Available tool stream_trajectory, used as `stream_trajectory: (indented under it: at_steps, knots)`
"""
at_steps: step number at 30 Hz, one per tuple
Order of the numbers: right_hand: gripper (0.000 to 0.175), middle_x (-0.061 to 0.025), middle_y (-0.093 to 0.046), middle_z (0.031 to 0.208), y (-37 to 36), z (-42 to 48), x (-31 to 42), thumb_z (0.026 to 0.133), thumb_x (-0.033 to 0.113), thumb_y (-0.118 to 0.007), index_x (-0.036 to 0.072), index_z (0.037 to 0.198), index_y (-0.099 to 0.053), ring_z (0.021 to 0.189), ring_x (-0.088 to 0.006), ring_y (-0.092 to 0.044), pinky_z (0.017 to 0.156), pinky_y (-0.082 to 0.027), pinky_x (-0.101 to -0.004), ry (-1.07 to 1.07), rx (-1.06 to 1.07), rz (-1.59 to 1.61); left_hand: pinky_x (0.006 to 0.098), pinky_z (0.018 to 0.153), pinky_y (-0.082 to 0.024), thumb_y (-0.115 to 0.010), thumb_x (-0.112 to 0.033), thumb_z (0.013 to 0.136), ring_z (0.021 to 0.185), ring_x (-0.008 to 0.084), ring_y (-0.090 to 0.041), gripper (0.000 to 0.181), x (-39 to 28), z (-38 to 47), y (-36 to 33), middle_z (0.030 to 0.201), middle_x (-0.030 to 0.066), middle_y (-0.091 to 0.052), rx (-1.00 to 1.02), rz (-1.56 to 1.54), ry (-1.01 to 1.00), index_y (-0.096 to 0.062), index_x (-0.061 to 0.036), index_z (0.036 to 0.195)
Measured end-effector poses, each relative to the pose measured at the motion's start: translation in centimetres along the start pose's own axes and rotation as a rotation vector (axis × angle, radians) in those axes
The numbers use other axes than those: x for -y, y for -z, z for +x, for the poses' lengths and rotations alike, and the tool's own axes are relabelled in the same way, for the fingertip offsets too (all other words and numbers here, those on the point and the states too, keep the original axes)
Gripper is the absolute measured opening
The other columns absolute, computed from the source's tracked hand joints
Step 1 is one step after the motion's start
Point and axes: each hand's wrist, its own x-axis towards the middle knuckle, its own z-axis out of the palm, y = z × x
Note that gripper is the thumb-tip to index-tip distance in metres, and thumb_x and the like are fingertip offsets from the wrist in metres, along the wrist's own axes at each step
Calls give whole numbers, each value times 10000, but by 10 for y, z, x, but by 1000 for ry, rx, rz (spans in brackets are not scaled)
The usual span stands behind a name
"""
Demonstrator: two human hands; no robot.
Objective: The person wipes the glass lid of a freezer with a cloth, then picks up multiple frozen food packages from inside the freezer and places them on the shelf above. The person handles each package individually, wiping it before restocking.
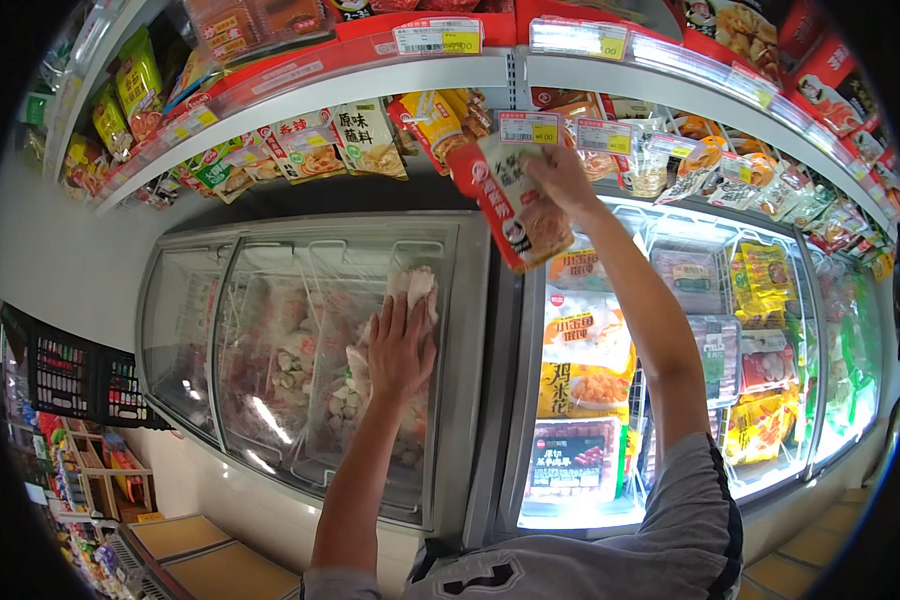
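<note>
My left hand lies flat over a pale, crumpled cloth, pressing it against the glass lid of the left chest freezer. Bagged frozen food shows blurrily through that glass. Higher up, my right hand grips the upper right edge of a red and white food pouch. The pouch is tilted just below the shelf's price tags, above the gap between two freezers. Some of my right fingers are hidden behind it.
A lit chest freezer on the right holds bagged and boxed food. Hanging seasoning pouches line the lower shelf, beneath a white shelf edge. Black plastic crates stand at left, above a wooden rack of packaged goods.
</note>
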Motion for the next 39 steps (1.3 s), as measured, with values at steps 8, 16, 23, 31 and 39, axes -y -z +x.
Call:
stream_trajectory:
  at_steps: [8,16,23,31,39]
  knots:
    - [179,-45,-639,875,-67,-173,37,900,92,-606,-9,1047,-593,750,-93,-601,645,-511,-237,-175,135,150,575,1117,-225,-470,-324,916,1343,406,-343,520,10,-8,-5,1440,187,-395,-114,-192,14,-439,-117,1392]
    - [200,-80,-635,991,-191,-277,84,946,98,-540,-14,1111,-554,860,-136,-621,723,-536,-288,-483,-143,724,414,1083,-301,-510,-428,948,1336,278,-393,672,17,-140,82,1467,114,-383,-21,-2103,169,-280,-89,1480]
    - [297,-186,-637,999,-366,-313,13,866,141,-562,-52,1092,-561,870,-263,-625,782,-479,-379,-488,-231,209,387,854,-542,-694,-309,867,1214,253,-509,847,59,-253,144,1438,99,-387,-250,-1847,642,-165,-144,1507]
    - [297,-196,-638,847,-410,-242,37,856,197,-623,-42,1030,-594,805,-284,-628,705,-478,-376,-168,-19,141,382,974,-453,-718,-86,806,1220,265,-468,802,133,-210,152,1368,133,-412,-463,-1051,384,-266,-67,1468]
    - [697,-226,-301,1478,-297,-223,-35,801,174,-648,34,1410,-339,1412,-393,-196,1139,-168,-530,91,-210,-1201,622,1021,-287,-767,-232,721,1293,358,-379,722,153,-149,92,1349,168,-427,-105,-292,-81,-439,-55,1340]
